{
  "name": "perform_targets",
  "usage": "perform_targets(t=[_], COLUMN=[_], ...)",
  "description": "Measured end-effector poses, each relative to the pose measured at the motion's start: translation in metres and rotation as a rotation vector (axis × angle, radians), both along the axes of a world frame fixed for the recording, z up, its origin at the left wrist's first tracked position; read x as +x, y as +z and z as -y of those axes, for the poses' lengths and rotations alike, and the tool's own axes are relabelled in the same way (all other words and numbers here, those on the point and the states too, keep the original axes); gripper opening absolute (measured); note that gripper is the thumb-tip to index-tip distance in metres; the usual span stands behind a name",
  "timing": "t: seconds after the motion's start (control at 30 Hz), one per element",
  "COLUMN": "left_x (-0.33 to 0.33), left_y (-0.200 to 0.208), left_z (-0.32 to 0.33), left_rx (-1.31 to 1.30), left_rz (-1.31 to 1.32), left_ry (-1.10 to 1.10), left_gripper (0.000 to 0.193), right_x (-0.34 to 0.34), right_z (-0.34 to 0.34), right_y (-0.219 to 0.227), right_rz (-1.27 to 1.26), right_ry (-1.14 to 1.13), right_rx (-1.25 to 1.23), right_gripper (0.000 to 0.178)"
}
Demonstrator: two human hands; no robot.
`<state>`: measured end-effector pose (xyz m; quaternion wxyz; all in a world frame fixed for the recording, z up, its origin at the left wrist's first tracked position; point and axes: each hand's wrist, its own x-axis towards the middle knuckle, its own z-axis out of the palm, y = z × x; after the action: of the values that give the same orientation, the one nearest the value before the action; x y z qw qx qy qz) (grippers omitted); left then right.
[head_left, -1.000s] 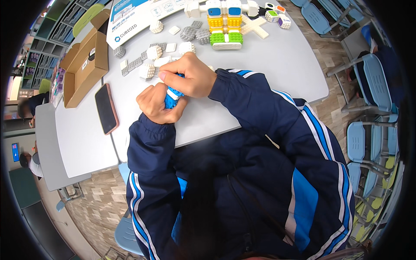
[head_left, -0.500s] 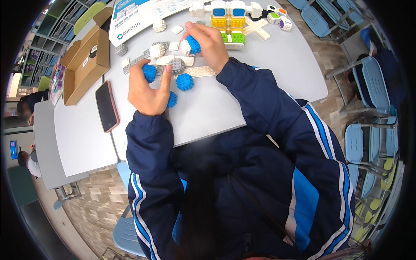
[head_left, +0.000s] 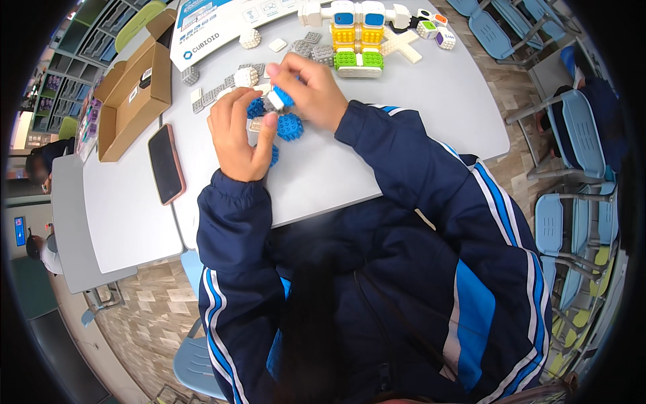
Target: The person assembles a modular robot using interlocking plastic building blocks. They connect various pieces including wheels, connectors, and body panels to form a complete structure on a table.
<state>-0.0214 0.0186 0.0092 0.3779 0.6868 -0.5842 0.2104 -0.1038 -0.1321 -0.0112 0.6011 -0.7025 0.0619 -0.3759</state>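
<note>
My right hand (head_left: pixel 311 91) pinches a blue-and-white block (head_left: pixel 285 98) between thumb and fingers. It is brought up against a small build of studded blocks, whose grey part (head_left: pixel 272 102) is partly hidden. Several round blue studded pieces (head_left: pixel 290 126) belong to or lie against that build; I cannot tell which are joined. My left hand (head_left: pixel 241 135) curls round the build from the left, its thumb near the round blue pieces. Loose grey and white blocks, among them a white round one (head_left: pixel 246 77), lie just beyond my hands.
A block figure in white, yellow and green (head_left: pixel 358 40) stands at the far side beside a cream cross-shaped piece (head_left: pixel 404 47). A white printed box (head_left: pixel 215 34) and an open cardboard box (head_left: pixel 138 97) are far left. A phone (head_left: pixel 166 163) lies left. Blue chairs (head_left: pixel 584 135) stand right.
My right hand has moved down and left, bringing the blue-and-white block to the build. My left hand has shifted slightly right, its fingers bending further over the build.
</note>
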Motion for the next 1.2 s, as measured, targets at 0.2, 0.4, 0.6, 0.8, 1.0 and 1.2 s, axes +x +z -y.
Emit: perform_targets(t=[0.2, 0.4, 0.6, 0.8, 1.0, 1.2], left_x=[-0.003, 0.001, -0.003, -0.004, -0.006, -0.011], left_y=[0.001, -0.003, -0.005, -0.007, -0.008, -0.004], left_z=[-0.002, -0.006, -0.003, -0.003, -0.001, -0.003], left_rx=[-0.001, -0.061, -0.139, -0.154, -0.183, -0.203], left_rz=[0.157, 0.260, 0.186, 0.155, 0.133, 0.114], left_ry=[-0.031, -0.080, -0.144, -0.144, -0.150, -0.130], left_gripper=[0.035, 0.033, 0.037, 0.037, 0.038, 0.040], right_x=[-0.010, -0.013, -0.020, -0.021, -0.023, -0.024], right_z=[-0.025, -0.040, -0.042, -0.040, -0.039, -0.040], right_y=[0.013, 0.014, 0.020, 0.015, 0.012, 0.012], right_rz=[-0.063, 0.022, 0.020, 0.024, 0.021, 0.080], right_ry=[0.135, 0.172, 0.177, 0.182, 0.140, 0.102], right_rx=[0.105, 0.165, 0.073, -0.020, -0.142, -0.254], right_gripper=[0.045, 0.040, 0.032, 0.030, 0.029, 0.026])
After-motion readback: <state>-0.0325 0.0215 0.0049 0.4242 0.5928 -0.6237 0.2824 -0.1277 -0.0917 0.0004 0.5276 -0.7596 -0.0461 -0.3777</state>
